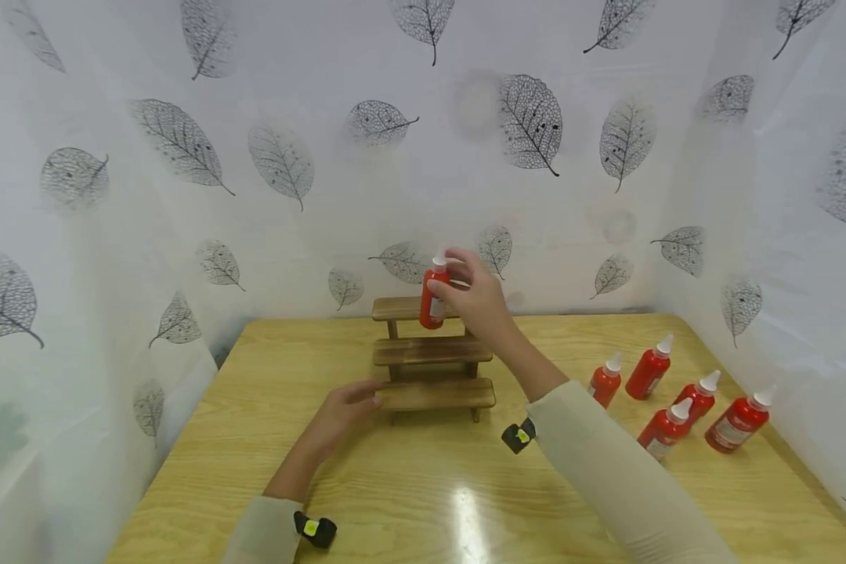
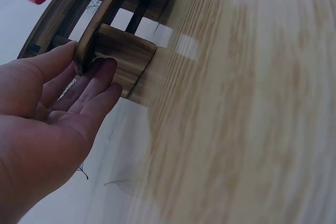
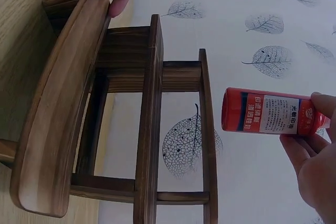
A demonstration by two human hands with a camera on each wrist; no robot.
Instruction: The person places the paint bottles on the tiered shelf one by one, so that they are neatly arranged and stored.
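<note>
My right hand point(image 1: 475, 294) grips a red squeeze bottle point(image 1: 434, 301) near its white nozzle top. The bottle is upright and overlaps the top step of a three-step wooden stand point(image 1: 433, 395) in the head view. In the right wrist view the bottle point(image 3: 268, 113) shows a printed label, and its base is just off the top step's edge with a gap between. My left hand point(image 1: 341, 415) holds the left end of the stand's lowest step. The left wrist view shows the thumb on top of that step point(image 2: 86, 51) and the other fingers beneath it.
To the right on the wooden table point(image 1: 536, 493) stand several more red bottles with white nozzles, among them one at the far right point(image 1: 736, 425) and one at the back point(image 1: 648, 372). A leaf-patterned white curtain point(image 1: 423, 196) surrounds the table's back and sides.
</note>
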